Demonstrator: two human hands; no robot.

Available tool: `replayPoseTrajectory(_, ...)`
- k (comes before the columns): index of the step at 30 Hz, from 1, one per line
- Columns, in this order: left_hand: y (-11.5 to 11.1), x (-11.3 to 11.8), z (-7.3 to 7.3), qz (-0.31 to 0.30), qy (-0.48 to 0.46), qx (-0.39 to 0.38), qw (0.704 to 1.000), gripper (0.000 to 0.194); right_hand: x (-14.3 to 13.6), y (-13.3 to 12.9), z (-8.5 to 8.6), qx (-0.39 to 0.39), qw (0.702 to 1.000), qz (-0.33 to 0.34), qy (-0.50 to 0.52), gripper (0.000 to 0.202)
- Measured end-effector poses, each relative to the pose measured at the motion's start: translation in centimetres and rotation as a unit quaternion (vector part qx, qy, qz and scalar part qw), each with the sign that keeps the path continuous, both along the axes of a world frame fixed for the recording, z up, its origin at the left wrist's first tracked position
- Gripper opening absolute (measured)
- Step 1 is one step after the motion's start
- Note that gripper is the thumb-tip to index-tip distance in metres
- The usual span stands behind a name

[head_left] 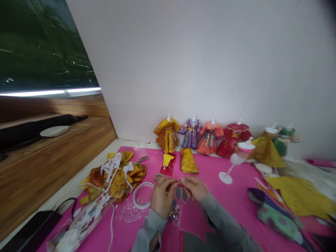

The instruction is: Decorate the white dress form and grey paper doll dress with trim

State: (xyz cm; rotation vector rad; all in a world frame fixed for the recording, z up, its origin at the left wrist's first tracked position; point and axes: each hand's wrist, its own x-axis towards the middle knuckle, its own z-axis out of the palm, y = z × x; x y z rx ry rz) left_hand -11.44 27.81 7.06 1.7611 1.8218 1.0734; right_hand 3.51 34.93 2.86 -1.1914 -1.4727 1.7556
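My left hand point(162, 196) and my right hand point(194, 188) meet over the pink mat point(233, 210), fingertips pinched together. Whatever lies between them is too small and too covered to make out. Just below the fingers are small grey pointed pieces point(181, 194) and a little heap of shiny metal bits point(173, 213). To the left of my left hand lies a roll of white tape point(137, 196), beside scattered clear gems point(131, 212). Beyond the hands are a red card point(170, 167) with a yellow piece on it and a folded gold doll garment point(188, 161).
Several small dress forms in costumes, one a gold robe point(168, 135), line the white wall. A bare white stand point(231, 168) leans at right. Gold fabric scraps point(118, 178) and a bag of white cords point(81, 224) lie left; yellow cloth point(301, 196) and a green-purple pouch point(275, 215) lie right.
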Motion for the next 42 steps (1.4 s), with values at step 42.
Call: replayPoseTrajectory(42, 8.2, -5.8, -3.2, 0.057, 0.334, -0.212, 0.916, 0.026, 12.0, -3.9, -1.5, 0.149, 0.948, -0.013, -0.28, 0.033)
